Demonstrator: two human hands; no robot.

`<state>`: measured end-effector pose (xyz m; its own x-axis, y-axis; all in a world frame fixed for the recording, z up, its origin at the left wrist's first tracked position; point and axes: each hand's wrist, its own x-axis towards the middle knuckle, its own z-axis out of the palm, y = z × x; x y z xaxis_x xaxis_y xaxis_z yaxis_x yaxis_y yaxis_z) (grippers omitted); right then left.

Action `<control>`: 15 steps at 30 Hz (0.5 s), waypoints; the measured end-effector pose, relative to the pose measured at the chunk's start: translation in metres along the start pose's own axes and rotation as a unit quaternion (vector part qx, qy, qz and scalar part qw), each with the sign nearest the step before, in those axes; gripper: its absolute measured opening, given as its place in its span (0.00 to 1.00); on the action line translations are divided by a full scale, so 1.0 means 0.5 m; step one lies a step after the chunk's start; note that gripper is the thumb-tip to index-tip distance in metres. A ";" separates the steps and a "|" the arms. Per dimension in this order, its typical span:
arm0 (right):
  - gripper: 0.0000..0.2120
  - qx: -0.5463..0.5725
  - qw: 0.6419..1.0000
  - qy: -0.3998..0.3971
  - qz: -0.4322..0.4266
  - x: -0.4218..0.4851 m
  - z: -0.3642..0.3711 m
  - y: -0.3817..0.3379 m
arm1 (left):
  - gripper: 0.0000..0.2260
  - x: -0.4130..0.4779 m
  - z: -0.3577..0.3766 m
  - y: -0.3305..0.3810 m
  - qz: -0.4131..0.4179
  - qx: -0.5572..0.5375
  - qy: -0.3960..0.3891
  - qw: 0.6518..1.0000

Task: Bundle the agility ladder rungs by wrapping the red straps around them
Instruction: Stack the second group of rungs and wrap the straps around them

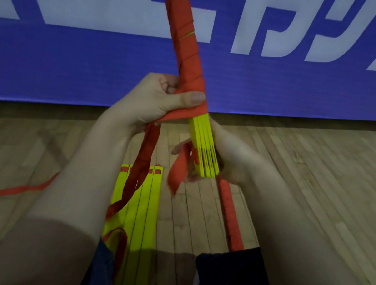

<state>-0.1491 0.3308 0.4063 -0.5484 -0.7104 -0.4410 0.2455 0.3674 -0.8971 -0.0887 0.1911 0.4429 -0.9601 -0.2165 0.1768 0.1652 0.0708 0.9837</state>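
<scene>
The stacked yellow rungs (203, 150) stand tilted in mid-air at the centre of the view. The red strap (188, 49) is wound in a spiral around them, leaving the near end bare. The left hand (159, 97) clamps the lowest turn under its thumb. The right hand (230, 154), though blurred, seems curled round the bare end. If the thumb eases, the lowest turns could slacken and the rungs fan apart. The hanging strap tail (139, 171) might snag the spare rungs (147, 210) on the floor (301, 175).

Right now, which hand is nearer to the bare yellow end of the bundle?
Right. The right hand grips the bare yellow end itself; the left hand pinches the red strap just above it.
</scene>
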 end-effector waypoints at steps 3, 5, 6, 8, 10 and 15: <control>0.38 0.068 0.986 -0.135 0.072 -0.012 -0.004 -0.002 | 0.10 0.005 -0.018 -0.002 0.030 0.005 -0.013 0.999; 0.34 0.024 0.990 -0.121 0.069 -0.015 -0.005 -0.002 | 0.18 0.008 -0.028 -0.004 0.040 0.012 -0.012 0.999; 0.31 -0.007 0.994 -0.093 0.059 -0.015 -0.004 -0.001 | 0.20 0.008 -0.030 -0.006 0.041 0.015 -0.012 0.999; 0.25 -0.012 0.996 -0.070 0.050 -0.012 -0.001 0.003 | 0.23 0.008 -0.032 -0.010 0.035 0.013 -0.018 0.999; 0.22 0.018 0.996 -0.074 0.047 -0.005 -0.002 0.007 | 0.23 0.005 -0.030 -0.009 0.035 0.011 -0.019 0.999; 0.22 0.118 0.984 -0.128 0.036 -0.003 -0.002 0.008 | 0.22 0.005 -0.025 -0.012 0.029 -0.006 -0.023 0.999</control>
<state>-0.1482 0.3341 0.4034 -0.3109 -0.8262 -0.4699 0.4716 0.2951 -0.8310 -0.0895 0.1780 0.4377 -0.9585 -0.1668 0.2312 0.2224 0.0703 0.9724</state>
